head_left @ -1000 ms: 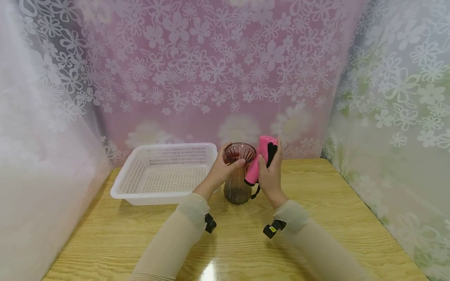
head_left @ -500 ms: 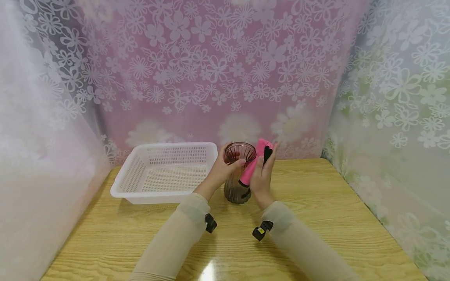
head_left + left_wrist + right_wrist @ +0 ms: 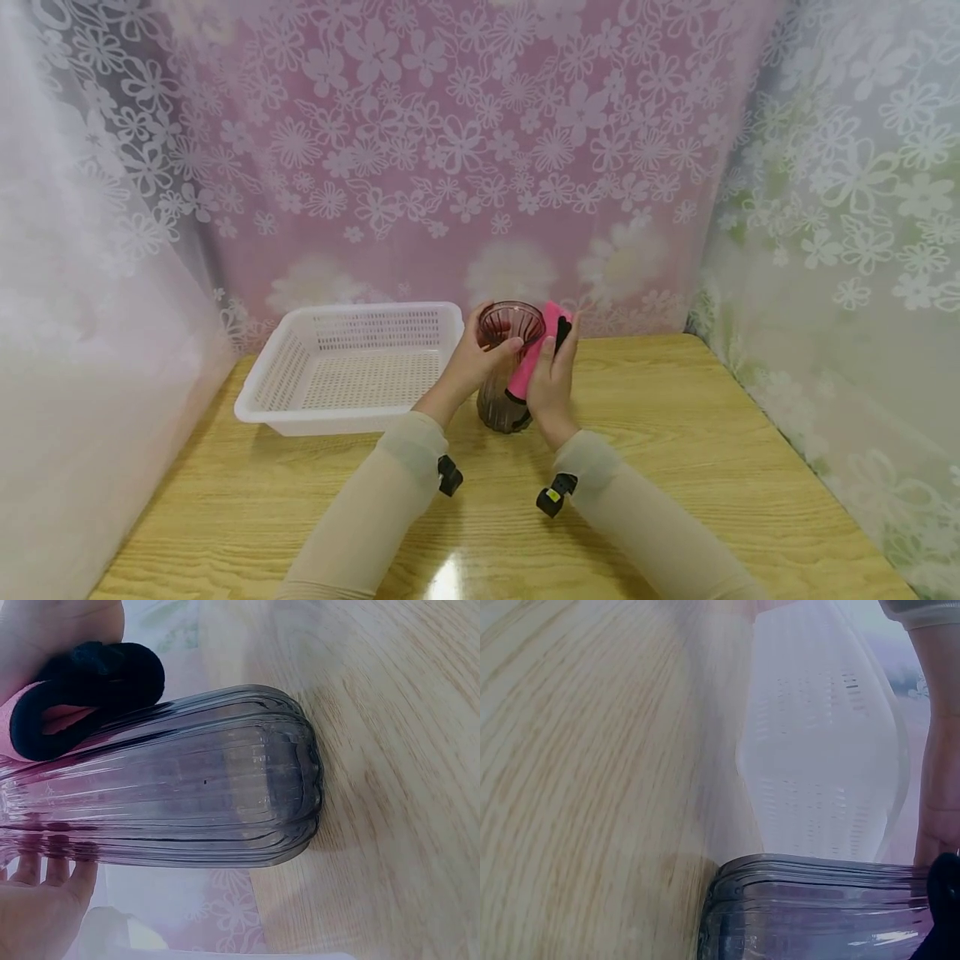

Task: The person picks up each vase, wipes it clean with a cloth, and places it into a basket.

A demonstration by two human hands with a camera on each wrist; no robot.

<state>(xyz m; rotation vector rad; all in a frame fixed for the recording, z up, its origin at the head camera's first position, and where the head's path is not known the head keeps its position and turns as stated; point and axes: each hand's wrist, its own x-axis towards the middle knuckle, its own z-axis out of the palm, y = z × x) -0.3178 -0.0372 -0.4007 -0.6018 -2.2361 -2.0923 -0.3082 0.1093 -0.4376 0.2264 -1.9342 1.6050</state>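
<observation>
Right hand (image 3: 551, 387) has slid toward nine o'clock, gripping pink cloth (image 3: 526, 367) against the upright glass vase (image 3: 497, 404) there; left hand (image 3: 474, 360) clasps the vase's top.

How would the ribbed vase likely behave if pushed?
The vase is tall and narrow, so a push high up could tip it. Its glossy, see-through walls suggest glass, so it may be slippery and fragile. The ribs might help the left hand hold it.
</observation>
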